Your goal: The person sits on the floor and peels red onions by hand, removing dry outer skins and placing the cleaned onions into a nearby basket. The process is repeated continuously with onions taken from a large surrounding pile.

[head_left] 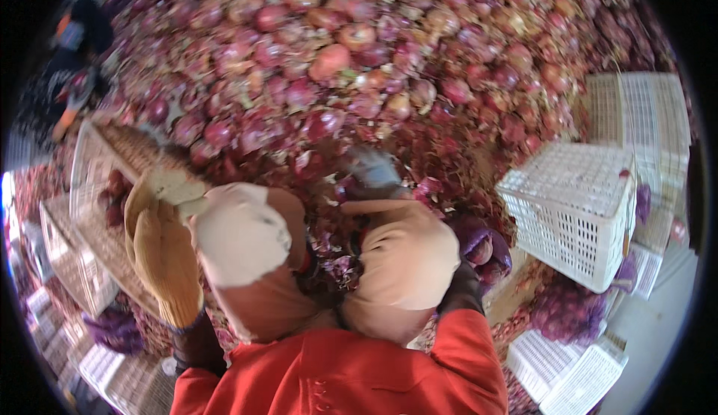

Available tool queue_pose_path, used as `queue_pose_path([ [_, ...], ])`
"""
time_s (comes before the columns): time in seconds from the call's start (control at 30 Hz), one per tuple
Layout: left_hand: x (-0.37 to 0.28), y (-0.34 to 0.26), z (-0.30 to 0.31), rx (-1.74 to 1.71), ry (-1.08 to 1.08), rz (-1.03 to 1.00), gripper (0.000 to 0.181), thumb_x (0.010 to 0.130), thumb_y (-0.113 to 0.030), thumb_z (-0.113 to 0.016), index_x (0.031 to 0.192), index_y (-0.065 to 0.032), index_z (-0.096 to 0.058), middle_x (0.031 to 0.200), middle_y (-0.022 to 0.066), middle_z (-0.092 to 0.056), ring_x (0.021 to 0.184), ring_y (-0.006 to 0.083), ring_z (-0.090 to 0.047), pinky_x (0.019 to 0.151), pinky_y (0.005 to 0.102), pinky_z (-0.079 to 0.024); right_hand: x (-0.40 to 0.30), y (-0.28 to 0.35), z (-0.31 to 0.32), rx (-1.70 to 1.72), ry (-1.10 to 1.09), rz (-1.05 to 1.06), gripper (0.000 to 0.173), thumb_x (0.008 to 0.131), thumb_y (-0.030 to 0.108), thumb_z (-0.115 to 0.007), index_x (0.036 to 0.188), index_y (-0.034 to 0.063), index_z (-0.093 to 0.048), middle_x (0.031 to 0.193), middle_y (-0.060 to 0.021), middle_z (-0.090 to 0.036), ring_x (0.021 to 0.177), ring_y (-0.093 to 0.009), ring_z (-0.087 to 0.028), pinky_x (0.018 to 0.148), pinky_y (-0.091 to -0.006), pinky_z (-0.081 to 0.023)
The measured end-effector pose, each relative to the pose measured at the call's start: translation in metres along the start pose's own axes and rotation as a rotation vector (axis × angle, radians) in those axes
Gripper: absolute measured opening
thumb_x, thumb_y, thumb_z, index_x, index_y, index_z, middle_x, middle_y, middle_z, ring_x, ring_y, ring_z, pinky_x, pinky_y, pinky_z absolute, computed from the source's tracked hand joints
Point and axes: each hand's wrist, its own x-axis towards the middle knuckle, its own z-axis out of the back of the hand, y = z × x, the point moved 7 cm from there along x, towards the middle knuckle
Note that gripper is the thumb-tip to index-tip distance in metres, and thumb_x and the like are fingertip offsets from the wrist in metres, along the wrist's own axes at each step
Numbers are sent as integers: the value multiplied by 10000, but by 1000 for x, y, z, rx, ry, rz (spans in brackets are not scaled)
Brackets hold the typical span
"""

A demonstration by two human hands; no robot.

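Note:
My left hand (pixel 162 246), in a yellowish knit work glove, is at the left beside my knee, near the rim of a white plastic crate (pixel 84 157) that holds some red onions (pixel 115 193). The glove's fingertips are near a pale, blurred patch at the crate's edge; whether they grip anything is unclear. My right forearm, in a dark sleeve, reaches down beside my right knee, and the right hand is hidden there. Close to it lies a purple mesh bag (pixel 493 260) with red onions inside. A large heap of red onions (pixel 331 61) spreads before me.
An upside-down white crate (pixel 566 213) stands at the right, with more crates (pixel 653 106) behind it. A full mesh bag of onions (pixel 569 311) lies lower right. Another person (pixel 67 72) works at the upper left. Loose skins cover the ground between my feet.

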Motion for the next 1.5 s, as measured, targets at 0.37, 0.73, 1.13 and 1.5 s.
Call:
queue_pose_path([
  [0.37,37,84,-142,427,143,321,514,935,-256,-502,1339,60,-538,1179,201,-657,996,288,-682,864,389,-549,-31,-162,-37,-137,-26,-501,722,800,569,-672,1427,243,-527,1548,-119,-387,1426,-425,-324,1087,-768,-202],
  [0.73,34,102,-168,691,298,351,475,948,-188,-452,1358,30,-551,1173,144,-667,995,228,-665,868,338,-528,-192,-306,-48,786,-302,-1143,1015,735,762,-687,1549,254,-357,1479,-265,-462,1360,-477,-436,1049,-595,-436],
  [1.13,8,57,-168,705,390,279,394,952,-102,-527,1302,64,-596,1264,128,-642,1139,194,-612,985,318,-475,-90,-112,-134,458,-252,-1035,901,767,539,-753,1511,170,-403,1473,-288,-389,1308,-497,-423,1010,-570,-439],
  [1.5,-27,36,-176,653,500,86,356,1013,-192,-519,1284,13,-625,1148,85,-679,933,173,-659,850,315,-523,-129,30,-208,726,-99,-906,703,821,397,-727,1437,166,-481,1347,-244,-491,1114,-429,-529,935,-510,-473],
])
